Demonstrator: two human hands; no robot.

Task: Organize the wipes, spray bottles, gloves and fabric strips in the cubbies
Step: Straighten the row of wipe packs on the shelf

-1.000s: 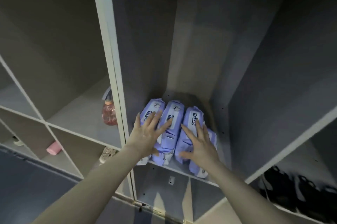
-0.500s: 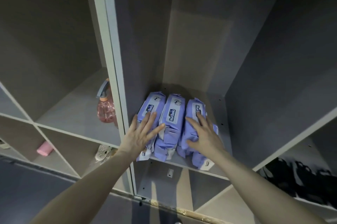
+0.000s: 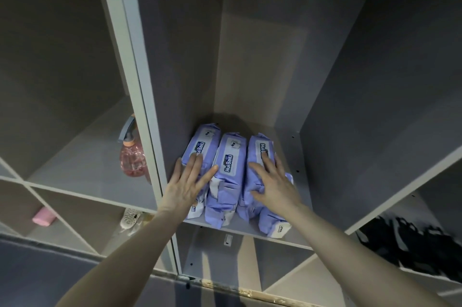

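purple soft-plastic wipe packs (image 3: 226, 174): side by side on the middle cubby's shelf (image 3: 295, 241), at its front | left hand (image 3: 186, 185): fingers straight, flat on leftmost pack | right hand (image 3: 275, 185): fingers straight, pressing rightmost packs | pink translucent spray bottle (image 3: 132, 159): upright in left cubby | pink block (image 3: 43, 216): lower-left cubby | black fabric items (image 3: 410, 244): lower-right cubby

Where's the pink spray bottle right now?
The pink spray bottle stands upright in the cubby left of the white divider, one compartment over from the wipes packs, partly hidden behind that divider.
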